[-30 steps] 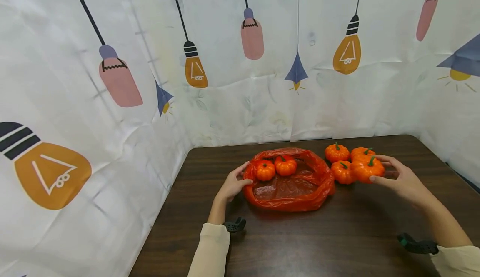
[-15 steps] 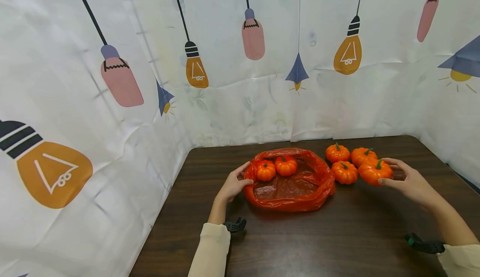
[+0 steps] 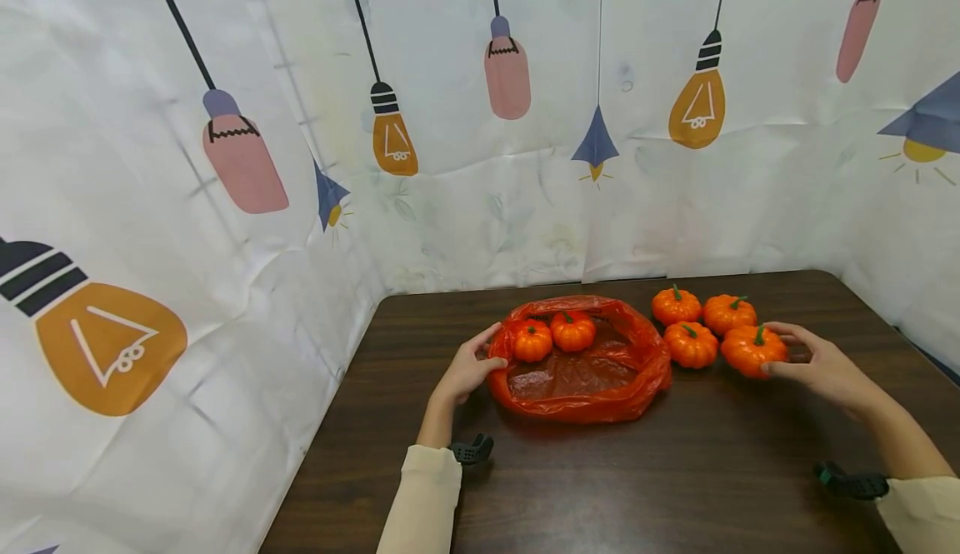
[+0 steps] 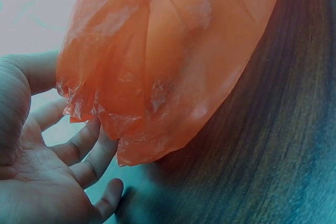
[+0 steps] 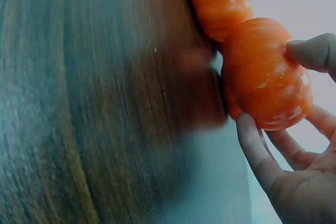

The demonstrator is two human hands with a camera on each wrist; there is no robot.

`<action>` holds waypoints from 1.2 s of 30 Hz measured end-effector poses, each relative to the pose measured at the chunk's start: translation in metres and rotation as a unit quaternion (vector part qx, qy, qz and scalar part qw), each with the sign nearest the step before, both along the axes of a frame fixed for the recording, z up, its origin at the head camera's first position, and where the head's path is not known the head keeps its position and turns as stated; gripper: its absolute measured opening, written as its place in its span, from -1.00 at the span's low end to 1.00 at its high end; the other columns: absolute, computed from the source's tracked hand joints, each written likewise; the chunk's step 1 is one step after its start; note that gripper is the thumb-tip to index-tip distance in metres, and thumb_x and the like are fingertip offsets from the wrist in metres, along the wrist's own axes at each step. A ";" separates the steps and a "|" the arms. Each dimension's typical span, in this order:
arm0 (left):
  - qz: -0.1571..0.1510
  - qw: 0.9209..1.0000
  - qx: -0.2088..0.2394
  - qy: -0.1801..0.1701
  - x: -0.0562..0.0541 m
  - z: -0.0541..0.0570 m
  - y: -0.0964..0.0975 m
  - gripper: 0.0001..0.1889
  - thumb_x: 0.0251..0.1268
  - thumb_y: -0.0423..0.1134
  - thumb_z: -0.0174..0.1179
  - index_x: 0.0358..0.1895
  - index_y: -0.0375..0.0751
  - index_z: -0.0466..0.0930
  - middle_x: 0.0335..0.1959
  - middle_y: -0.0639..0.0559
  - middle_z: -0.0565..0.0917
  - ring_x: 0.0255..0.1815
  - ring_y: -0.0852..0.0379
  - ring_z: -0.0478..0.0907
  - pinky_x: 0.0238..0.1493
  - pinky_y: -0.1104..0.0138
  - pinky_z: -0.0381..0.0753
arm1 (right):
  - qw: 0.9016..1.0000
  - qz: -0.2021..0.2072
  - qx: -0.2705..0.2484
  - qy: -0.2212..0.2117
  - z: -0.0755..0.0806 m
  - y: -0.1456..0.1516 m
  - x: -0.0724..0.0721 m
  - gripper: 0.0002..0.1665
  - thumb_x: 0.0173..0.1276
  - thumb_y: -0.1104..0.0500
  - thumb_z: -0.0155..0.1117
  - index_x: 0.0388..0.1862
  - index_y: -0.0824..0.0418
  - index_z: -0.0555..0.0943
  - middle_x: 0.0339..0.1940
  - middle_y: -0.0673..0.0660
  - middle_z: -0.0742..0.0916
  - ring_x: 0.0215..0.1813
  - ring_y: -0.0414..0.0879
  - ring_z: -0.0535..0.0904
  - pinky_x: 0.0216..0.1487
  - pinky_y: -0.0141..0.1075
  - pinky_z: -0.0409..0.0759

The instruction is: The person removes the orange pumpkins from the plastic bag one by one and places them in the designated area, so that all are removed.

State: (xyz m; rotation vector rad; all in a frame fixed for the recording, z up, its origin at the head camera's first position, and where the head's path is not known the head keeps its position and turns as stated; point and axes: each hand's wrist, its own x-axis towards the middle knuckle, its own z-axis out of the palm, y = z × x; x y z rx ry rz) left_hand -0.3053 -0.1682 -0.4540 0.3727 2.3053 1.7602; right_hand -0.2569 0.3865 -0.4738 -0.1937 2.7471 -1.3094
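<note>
A red plastic bag stands on the table with its mouth wide and its rim folded outward. Two small orange pumpkins with green stems sit inside, toward the back left. My left hand pinches the bag's left rim; in the left wrist view the crumpled edge of the film lies between thumb and fingers. On the right, my right hand holds another small pumpkin, thumb on one side and fingers on the other. The right wrist view shows this pumpkin close against a neighbouring one.
Three more pumpkins stand close together between the bag and my right hand. The dark wood table reaches back to a white curtain printed with lamps, which also runs along the left side.
My right hand has moved a little right and down with its pumpkin, away from the bag and the other pumpkins. My left hand and the bag have stayed put.
</note>
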 end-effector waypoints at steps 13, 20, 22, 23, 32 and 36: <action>0.001 1.000 0.010 -0.005 0.000 -0.002 0.001 -0.24 0.33 -0.47 0.22 0.60 -0.20 0.21 0.06 -0.45 0.51 -0.11 0.04 0.46 -0.14 0.36 0.61 | 1.000 0.016 0.025 -0.004 -0.006 0.003 -0.007 -0.10 0.53 0.00 0.23 0.60 0.37 0.07 0.40 0.62 0.30 0.27 0.59 0.37 0.04 0.22 0.51; 0.004 1.000 0.012 -0.005 0.001 0.000 0.001 -0.24 0.32 -0.47 0.23 0.59 -0.19 0.24 0.04 -0.41 0.52 -0.13 0.06 0.46 -0.14 0.36 0.61 | 0.999 0.018 0.021 -0.015 -0.010 0.006 -0.011 -0.09 0.53 -0.03 0.22 0.61 0.36 0.06 0.42 0.61 0.28 0.31 0.59 0.33 0.05 0.27 0.49; 0.002 1.000 0.012 -0.007 -0.001 -0.002 0.000 -0.24 0.31 -0.47 0.24 0.59 -0.19 0.23 0.04 -0.41 0.52 -0.13 0.06 0.46 -0.13 0.36 0.62 | 0.999 0.020 0.018 -0.021 -0.011 0.007 -0.012 -0.08 0.54 -0.03 0.21 0.62 0.35 0.04 0.43 0.62 0.26 0.32 0.60 0.30 0.06 0.31 0.46; 0.001 1.000 0.010 -0.008 -0.003 -0.005 0.000 -0.23 0.31 -0.47 0.24 0.59 -0.19 0.22 0.04 -0.41 0.52 -0.13 0.06 0.47 -0.13 0.36 0.62 | 0.999 0.021 0.017 -0.024 -0.011 0.008 -0.013 -0.08 0.54 -0.03 0.21 0.62 0.35 0.04 0.43 0.63 0.25 0.33 0.61 0.28 0.06 0.32 0.46; 0.030 1.000 0.008 0.003 -0.018 -0.031 0.000 -0.23 0.31 -0.46 0.26 0.59 -0.08 0.26 0.02 -0.36 0.53 -0.15 0.07 0.45 -0.18 0.36 0.61 | 0.999 0.030 -0.007 -0.038 -0.010 0.008 -0.016 -0.08 0.55 0.01 0.19 0.61 0.42 0.01 0.43 0.64 0.22 0.21 0.11 0.58 -0.05 -0.25 0.64; 0.035 0.999 0.004 0.008 -0.017 -0.031 0.000 -0.24 0.30 -0.44 0.28 0.57 -0.02 0.30 0.00 -0.31 0.54 -0.14 0.05 0.45 -0.17 0.36 0.61 | 0.997 0.035 -0.037 -0.053 -0.010 0.007 -0.017 -0.06 0.56 0.03 0.18 0.62 0.46 -0.04 0.48 0.67 0.14 -0.03 -0.53 0.54 -0.06 -0.42 0.65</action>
